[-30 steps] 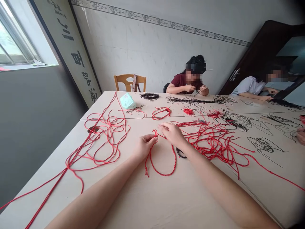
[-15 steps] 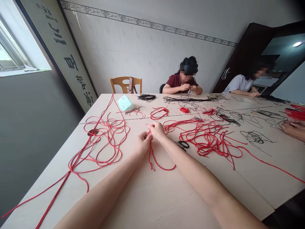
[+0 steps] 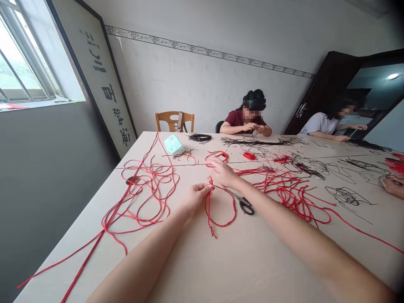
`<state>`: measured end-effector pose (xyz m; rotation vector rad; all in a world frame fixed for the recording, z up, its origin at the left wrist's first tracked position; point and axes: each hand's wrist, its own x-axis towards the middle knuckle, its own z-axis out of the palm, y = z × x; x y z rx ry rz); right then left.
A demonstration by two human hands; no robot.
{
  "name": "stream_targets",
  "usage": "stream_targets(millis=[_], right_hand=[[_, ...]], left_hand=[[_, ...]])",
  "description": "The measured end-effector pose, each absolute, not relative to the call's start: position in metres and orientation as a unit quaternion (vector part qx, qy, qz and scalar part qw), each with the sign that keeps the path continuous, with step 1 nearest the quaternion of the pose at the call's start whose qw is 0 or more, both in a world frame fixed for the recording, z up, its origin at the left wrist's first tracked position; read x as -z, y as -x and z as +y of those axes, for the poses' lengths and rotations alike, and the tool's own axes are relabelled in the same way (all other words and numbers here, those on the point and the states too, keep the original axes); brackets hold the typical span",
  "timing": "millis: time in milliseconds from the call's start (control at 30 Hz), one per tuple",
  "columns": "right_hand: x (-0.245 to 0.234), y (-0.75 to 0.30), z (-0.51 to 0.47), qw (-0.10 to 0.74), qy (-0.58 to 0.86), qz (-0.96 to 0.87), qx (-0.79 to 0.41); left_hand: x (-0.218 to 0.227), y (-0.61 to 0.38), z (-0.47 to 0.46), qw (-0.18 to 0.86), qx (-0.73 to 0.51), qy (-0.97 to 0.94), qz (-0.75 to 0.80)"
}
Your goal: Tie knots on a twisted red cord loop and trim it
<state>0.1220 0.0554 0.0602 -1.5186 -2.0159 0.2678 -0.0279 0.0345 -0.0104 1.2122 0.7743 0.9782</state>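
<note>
Lifted away from the cord since the earlier frame, the right hand (image 3: 223, 172) is held half open with its fingers spread, nothing seen in its grasp. From the head-worn view, the left hand (image 3: 196, 198) is nearly closed, pinching a knotted, twisted red cord (image 3: 205, 206) whose loop lies on a cream table (image 3: 189, 261), just beside black-handled steel scissors (image 3: 244, 206). A tangled heap of thin red cord (image 3: 293, 198) is spread farther right.

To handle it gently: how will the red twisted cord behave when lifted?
The red twisted cord will probably hang limp, as it lies in soft curves. It likely feels light. It may snag the tangled red cords.
</note>
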Motion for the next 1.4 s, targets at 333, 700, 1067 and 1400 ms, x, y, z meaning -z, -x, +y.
stream_targets(millis=[333, 700, 1067, 1400], right_hand=[[-0.119, -0.153, 0.035, 0.187, 0.491, -0.838, -0.149], [-0.159, -0.152, 0.150, 0.414, 0.569, -0.684, -0.190], [-0.148, -0.215, 0.215, 0.346, 0.727, -0.590, 0.059], [-0.180, -0.242, 0.130, 0.085, 0.613, -0.772, 0.148]], left_hand=[[0.004, 0.033, 0.033, 0.713, -0.449, -0.456, 0.288], [0.010, 0.023, 0.031, 0.652, -0.473, -0.485, 0.341], [0.012, 0.015, 0.033, 0.551, -0.429, -0.602, 0.388], [0.014, 0.013, 0.034, 0.507, -0.409, -0.651, 0.389]])
